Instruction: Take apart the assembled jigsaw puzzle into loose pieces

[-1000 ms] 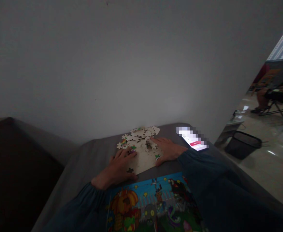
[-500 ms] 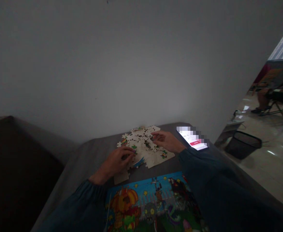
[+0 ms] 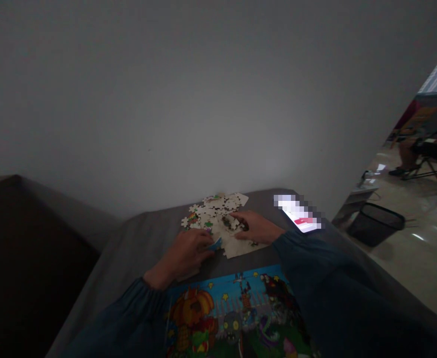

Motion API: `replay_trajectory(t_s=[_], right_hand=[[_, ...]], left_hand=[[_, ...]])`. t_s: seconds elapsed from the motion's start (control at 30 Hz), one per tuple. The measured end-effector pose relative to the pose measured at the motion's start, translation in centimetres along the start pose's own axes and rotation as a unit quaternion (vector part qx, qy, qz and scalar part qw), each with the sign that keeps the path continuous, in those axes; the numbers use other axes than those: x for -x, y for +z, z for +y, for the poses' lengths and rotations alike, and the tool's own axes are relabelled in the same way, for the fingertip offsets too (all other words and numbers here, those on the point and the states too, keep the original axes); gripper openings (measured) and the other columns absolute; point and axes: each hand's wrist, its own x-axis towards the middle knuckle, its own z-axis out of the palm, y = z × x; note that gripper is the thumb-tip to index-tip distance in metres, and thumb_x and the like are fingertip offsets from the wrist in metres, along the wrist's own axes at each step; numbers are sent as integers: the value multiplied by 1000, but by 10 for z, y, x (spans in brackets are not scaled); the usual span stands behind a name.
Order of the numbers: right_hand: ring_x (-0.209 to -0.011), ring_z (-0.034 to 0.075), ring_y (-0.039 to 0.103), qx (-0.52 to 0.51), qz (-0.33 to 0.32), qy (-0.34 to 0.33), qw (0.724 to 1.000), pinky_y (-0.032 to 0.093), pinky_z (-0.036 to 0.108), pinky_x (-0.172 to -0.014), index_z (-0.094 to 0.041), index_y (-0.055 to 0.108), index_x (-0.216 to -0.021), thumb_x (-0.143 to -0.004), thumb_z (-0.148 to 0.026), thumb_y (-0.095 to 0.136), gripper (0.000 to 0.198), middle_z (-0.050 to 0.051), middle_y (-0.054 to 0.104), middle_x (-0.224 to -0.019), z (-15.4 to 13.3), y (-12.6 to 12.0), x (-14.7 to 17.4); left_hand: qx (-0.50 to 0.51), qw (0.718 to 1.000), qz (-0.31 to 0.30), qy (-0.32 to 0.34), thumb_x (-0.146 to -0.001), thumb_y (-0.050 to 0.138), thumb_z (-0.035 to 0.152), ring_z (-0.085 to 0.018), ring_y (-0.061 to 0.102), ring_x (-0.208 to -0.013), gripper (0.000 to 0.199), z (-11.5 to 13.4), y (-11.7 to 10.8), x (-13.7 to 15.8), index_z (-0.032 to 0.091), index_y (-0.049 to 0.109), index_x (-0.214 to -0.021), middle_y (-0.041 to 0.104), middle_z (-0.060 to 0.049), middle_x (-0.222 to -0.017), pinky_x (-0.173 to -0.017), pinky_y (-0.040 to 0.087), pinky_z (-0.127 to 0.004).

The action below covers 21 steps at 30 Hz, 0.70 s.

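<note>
My left hand (image 3: 190, 252) is closed, its fingers curled around the edge of a blue puzzle piece (image 3: 216, 243) that is tilted up a little. The fingertips are partly hidden. To the right, my right hand (image 3: 257, 226) has its thumb and fingers apart, around several jigsaw pieces (image 3: 235, 224) in the pile. I cannot make out a piece firmly pinched there. Beneath lies pale joined puzzle backing (image 3: 236, 248), with loose pieces, mostly pale side up, spread behind it. A colourful picture sheet (image 3: 236, 313) with a pumpkin and a grey figure lies nearest me.
A phone (image 3: 296, 214) with a lit screen lies right of the pieces on the grey covered table (image 3: 129, 253). The wall (image 3: 203, 124) rises right behind. On the floor at right stands a black bin (image 3: 378, 223); a seated person's leg shows farther off.
My left hand has moved right, onto the blue puzzle piece, which is now tilted. My right hand has come down and nearer, its fingers spreading around the pieces.
</note>
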Motion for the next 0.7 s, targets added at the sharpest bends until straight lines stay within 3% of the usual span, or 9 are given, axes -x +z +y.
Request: replay_trajectory(t_s=[0.17, 0.27, 0.37, 0.43, 0.5, 0.6, 0.7], right_hand=[[-85, 16, 58, -42, 49, -6, 998, 47, 30, -76, -16, 54, -125, -83, -27, 58, 43, 7, 62, -99, 3, -1, -5], [-88, 16, 59, -49, 58, -5, 997, 47, 32, -79, -19, 52, -126, -85, -33, 58, 45, 7, 62, -105, 1, -2, -6], [-94, 18, 59, -35, 41, 2, 999, 46, 36, -85, -19, 50, -129, -85, -40, 58, 49, 8, 62, -110, -1, -4, -3], [-107, 25, 54, -9, 22, 14, 1000, 40, 46, -93, -20, 52, -128, -80, -49, 61, 57, 10, 60, -115, -1, -8, 0], [-114, 34, 47, 20, -5, 32, 999, 34, 56, -96, -19, 56, -123, -68, -61, 67, 70, 14, 58, -117, 1, -13, 5], [-104, 38, 53, 44, -63, 60, 995, 39, 57, -88, -18, 61, -112, -48, -64, 77, 81, 16, 59, -110, 3, -19, 14], [-96, 35, 57, 46, -107, 83, 990, 46, 50, -81, -19, 59, -108, -38, -52, 86, 82, 14, 60, -106, 1, -22, 20]], left_hand=[[22, 997, 60, -30, -91, 44, 39, -20, 64, -91, 28, 4, -12, -1, 25, 65, -104, 71, -2, -99, -80, 48, -33], [20, 995, 87, -54, -93, 40, 39, -23, 61, -101, 32, 0, -11, -2, 24, 60, -113, 67, -5, -111, -87, 47, -36], [14, 995, 77, -56, -92, 41, 38, -24, 56, -112, 37, -8, -7, 0, 24, 54, -124, 60, -7, -125, -95, 43, -40], [4, 997, 49, -60, -86, 50, 47, -30, 47, -122, 50, -11, -7, 4, 24, 49, -131, 51, -10, -136, -99, 38, -46], [-16, 997, -9, -78, -73, 62, 58, -37, 35, -131, 78, -13, -9, 9, 27, 37, -140, 37, -12, -147, -100, 34, -55], [-46, 987, -104, -117, -55, 75, 56, -43, 21, -136, 113, -11, -12, 17, 31, 16, -147, 18, -13, -154, -99, 29, -63], [-33, 986, -108, -123, -53, 78, 46, -43, 26, -134, 114, -11, -13, 18, 30, 16, -147, 27, -15, -151, -96, 34, -61]])
